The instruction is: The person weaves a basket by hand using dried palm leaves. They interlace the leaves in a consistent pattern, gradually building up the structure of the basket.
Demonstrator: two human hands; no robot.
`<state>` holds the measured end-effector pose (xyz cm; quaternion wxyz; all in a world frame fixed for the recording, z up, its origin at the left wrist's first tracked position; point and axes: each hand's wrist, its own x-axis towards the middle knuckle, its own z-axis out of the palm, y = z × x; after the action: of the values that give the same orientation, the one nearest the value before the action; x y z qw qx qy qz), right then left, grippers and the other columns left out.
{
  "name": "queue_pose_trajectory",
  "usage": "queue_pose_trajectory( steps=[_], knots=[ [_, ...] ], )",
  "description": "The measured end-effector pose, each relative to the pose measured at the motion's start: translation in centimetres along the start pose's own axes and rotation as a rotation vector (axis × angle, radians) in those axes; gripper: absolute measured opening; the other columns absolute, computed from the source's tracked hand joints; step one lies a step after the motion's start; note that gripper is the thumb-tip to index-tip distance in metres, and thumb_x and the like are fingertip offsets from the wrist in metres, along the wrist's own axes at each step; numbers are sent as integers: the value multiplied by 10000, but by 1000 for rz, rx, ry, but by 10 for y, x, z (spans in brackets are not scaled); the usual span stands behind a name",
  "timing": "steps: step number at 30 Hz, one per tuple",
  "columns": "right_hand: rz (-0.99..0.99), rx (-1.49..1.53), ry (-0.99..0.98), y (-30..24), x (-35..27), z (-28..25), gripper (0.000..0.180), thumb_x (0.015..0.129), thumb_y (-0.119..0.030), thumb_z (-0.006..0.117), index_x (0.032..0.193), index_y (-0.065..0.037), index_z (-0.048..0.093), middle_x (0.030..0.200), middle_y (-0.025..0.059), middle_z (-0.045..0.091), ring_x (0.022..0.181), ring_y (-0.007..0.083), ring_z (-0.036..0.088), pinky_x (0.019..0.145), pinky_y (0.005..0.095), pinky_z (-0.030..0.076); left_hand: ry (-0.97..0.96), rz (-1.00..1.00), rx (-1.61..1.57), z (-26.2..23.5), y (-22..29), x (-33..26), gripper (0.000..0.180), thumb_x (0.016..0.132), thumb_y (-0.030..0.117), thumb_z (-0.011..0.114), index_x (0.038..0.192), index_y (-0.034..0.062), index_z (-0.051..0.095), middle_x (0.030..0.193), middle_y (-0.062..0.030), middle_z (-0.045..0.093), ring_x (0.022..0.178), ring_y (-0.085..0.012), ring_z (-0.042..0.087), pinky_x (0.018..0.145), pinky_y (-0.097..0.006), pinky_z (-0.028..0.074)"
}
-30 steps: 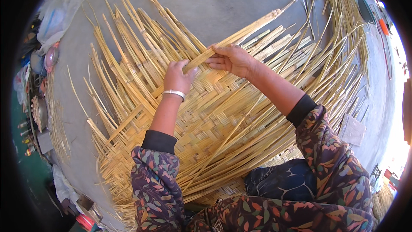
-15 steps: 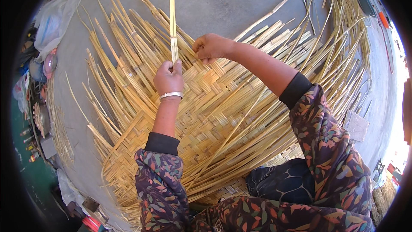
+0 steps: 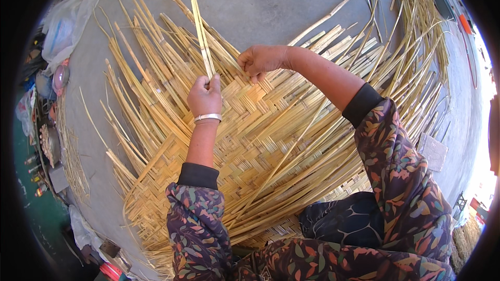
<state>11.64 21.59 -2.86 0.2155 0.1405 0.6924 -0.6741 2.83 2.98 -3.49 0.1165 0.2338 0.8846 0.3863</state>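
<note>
A large woven mat point(image 3: 245, 151) of split reed, in a herringbone pattern, lies in front of me. Its loose strip ends fan out at the far left and right. My left hand point(image 3: 204, 96), with a metal bracelet at the wrist, is closed near the mat's far edge. Between its thumb and fingers is a long reed strip point(image 3: 198, 21), which stands up from the weave and leans left at the top. Just to the right, my right hand point(image 3: 259, 63) is curled against the far corner of the weave. Its fingertips are pressed together, and what they pinch is hidden.
A heap of loose reeds point(image 3: 424, 26) lies at the far right on the grey floor point(image 3: 271, 5). Plastic bags point(image 3: 60, 34) and mixed clutter line the left side. A flat square block point(image 3: 432, 152) sits right of the mat.
The top of the raised reed strip has tipped to the left. My right hand has shifted slightly right and down toward the weave. My left hand has hardly moved.
</note>
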Motion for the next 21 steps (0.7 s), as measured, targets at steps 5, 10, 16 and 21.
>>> queue_pose_trajectory(
  steps=[5,10,16,21],
  knots=[
    [26,-67,-5,4,0,-4,77,783,-39,543,838,-18,592,725,39,611,679,115,601,625,249,506,28,56,13,7,-12,0,322,808,287,668,690,10,553,513,-34,494,458,-117,435,462,-291,376],
    [20,-12,43,9,-1,-2,77,771,-23,529,811,-23,596,732,62,624,672,123,620,616,243,524,24,61,-4,7,-10,-1,317,813,275,664,686,10,544,516,-32,496,459,-117,435,464,-291,379],
    [48,143,95,12,-6,0,103,834,-147,571,878,-59,599,733,39,622,658,101,611,609,219,518,9,44,-3,5,-7,-4,313,800,253,671,662,12,525,563,-94,527,489,-224,486,500,-335,417],
    [52,273,46,12,-5,-2,160,872,-227,582,919,-75,597,727,34,615,634,93,611,582,214,522,7,33,-7,3,-10,-5,326,803,250,671,655,15,499,554,-78,499,481,-195,451,487,-324,401]
  ],
)
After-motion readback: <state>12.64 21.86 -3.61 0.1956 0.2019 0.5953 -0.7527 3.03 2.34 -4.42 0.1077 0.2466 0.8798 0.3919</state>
